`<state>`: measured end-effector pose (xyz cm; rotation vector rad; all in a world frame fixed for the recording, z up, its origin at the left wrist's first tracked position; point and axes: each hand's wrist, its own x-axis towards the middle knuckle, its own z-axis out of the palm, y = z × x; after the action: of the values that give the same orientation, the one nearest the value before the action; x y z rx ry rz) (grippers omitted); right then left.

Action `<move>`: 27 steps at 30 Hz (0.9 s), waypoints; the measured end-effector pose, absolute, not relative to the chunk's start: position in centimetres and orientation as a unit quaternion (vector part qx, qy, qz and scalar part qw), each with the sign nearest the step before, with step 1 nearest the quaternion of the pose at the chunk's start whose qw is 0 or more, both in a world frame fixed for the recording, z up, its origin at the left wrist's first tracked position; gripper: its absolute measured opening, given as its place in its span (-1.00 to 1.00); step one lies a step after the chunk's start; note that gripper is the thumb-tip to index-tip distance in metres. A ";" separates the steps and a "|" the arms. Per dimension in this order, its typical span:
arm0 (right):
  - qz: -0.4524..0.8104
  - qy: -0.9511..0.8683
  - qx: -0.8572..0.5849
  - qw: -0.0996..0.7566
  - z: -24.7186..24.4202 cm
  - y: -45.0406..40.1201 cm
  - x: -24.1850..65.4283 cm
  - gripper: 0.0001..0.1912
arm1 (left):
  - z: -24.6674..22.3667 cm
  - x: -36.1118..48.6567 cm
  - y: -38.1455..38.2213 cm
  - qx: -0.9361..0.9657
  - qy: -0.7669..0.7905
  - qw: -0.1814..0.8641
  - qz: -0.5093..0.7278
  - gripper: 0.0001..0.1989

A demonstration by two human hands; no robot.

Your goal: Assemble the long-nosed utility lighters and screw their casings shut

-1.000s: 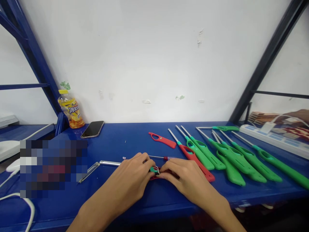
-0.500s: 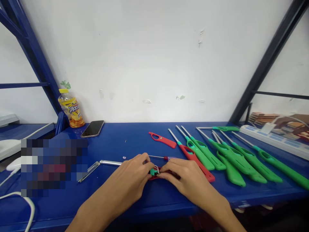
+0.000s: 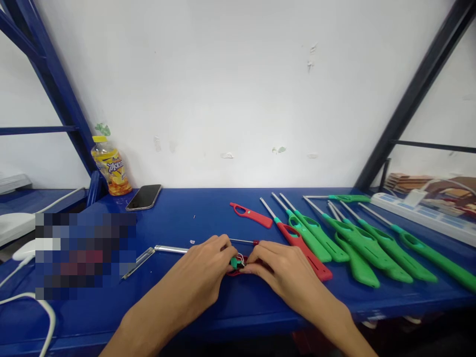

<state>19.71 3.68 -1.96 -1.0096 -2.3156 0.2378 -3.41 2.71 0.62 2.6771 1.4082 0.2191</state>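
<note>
An opened red long-nosed gas lighter (image 3: 233,273) lies at the desk's front, partly hidden by my fingers. Inside it show a green trigger (image 3: 234,263) and thin white wires (image 3: 241,257). My left hand (image 3: 204,265) is closed around the trigger end, thumb and forefinger pinching there. From the other side my right hand (image 3: 286,265) pinches at the body beside the wires; exactly what its fingertips grip is hidden. A metal tube (image 3: 171,249) reaches out leftward from behind my left hand. Just behind my hands lies a screwdriver (image 3: 241,241), its handle covered by my right hand.
A loose red shell half (image 3: 256,218) lies further back. To the right are a red lighter (image 3: 303,248) and several green lighters (image 3: 364,243), before a power strip (image 3: 427,215). At left are a split metal tube (image 3: 139,263), a phone (image 3: 144,197) and a drink bottle (image 3: 113,168).
My right hand has shifted slightly left over the screwdriver's handle, and its fingers have moved a little at the lighter. The whole view has shifted slightly.
</note>
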 end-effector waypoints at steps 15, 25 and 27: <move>-0.003 -0.900 -0.346 0.264 -2.2 3.4 19.8 -0.74 | 0.5 -3.3 3.0 0.891 0.448 0.026 0.075 -0.62; 0.002 -0.906 -0.350 0.238 -2.2 3.5 20.1 -0.78 | 0.1 -3.3 2.9 0.889 0.449 0.028 0.081 -0.57; 0.006 -0.905 -0.353 0.239 -2.2 3.5 20.1 -0.78 | 0.1 -3.3 2.9 0.890 0.448 0.023 0.079 -0.56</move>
<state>20.08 3.54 -2.21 -0.9676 -2.4776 0.0176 -3.26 2.93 0.08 2.7565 1.3876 0.2450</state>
